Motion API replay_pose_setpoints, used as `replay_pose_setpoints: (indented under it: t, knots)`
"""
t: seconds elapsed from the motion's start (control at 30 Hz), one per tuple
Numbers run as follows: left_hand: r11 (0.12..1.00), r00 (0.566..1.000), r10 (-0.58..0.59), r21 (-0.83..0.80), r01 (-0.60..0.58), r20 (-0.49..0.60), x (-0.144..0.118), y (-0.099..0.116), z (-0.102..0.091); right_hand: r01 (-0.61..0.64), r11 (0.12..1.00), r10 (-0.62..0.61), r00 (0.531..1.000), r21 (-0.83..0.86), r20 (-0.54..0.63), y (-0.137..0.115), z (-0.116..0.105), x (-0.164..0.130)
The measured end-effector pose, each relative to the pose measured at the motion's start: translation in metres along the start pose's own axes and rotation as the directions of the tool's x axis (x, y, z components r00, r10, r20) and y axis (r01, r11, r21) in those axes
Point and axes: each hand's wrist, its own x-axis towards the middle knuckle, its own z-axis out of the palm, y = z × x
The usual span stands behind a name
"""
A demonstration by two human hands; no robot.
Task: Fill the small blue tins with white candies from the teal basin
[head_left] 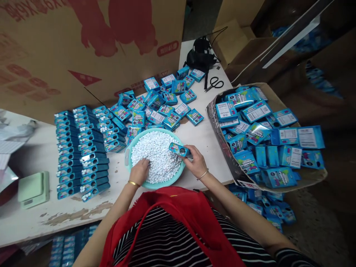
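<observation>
White surface (211, 142) below, my right hand (197, 163) grips a blue Caramelo box (175, 148), best held steady; my left hand (139, 171) dips into white candies (157, 148), grip unclear.

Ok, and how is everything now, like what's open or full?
Basin: filled with white pieces
Left hand: fingertips at the pieces
Right hand: holding a blue box
Rowed boxes: lined up
Loose boxes: jumbled
Carton: open, heaped with boxes
Scissors: lying down, blades unclear
Scale: display unreadable
</observation>
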Motion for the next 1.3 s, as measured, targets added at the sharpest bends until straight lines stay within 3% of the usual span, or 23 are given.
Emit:
replay_pose_setpoints:
  t: [0.1,0.33,0.47,0.6,0.8,1.0,1.13,1.3]
  knots:
    - [0.998,1.0,0.0,-0.067,-0.001,-0.019,0.01,0.009,0.014,-0.047,0.999,0.048,0.999,0.023,-0.016,0.002,0.003,-0.004]
    - [0.962,0.998,0.044,-0.266,-0.056,-0.054,-0.001,-0.005,0.008,-0.077,0.997,0.078,0.997,0.025,-0.022,0.004,0.003,-0.008]
    - [0.924,0.99,0.095,-0.361,-0.125,-0.1,-0.007,-0.004,-0.009,-0.045,0.998,0.044,0.999,-0.039,-0.013,0.004,-0.005,-0.006]
    - [0.892,0.972,0.18,-0.392,-0.226,-0.152,-0.012,0.007,-0.045,0.043,0.991,-0.041,0.999,-0.124,0.019,0.003,-0.007,-0.003]
    - [0.91,0.945,0.31,-0.256,-0.327,-0.108,-0.014,0.038,-0.103,0.149,0.973,-0.138,0.988,-0.175,0.075,-0.008,0.002,0.0]
    - [0.937,0.942,0.329,0.101,-0.335,0.066,-0.013,0.078,-0.149,0.182,0.973,-0.172,0.982,-0.14,0.083,-0.017,0.014,-0.001]
    - [0.901,0.954,0.266,0.316,-0.298,0.14,-0.016,0.106,-0.171,0.199,0.974,-0.19,0.978,-0.112,0.087,-0.021,0.02,-0.003]
    - [0.865,0.938,0.303,0.363,-0.346,0.17,-0.023,0.13,-0.183,0.191,0.98,-0.185,0.979,-0.061,0.089,-0.027,0.022,-0.003]
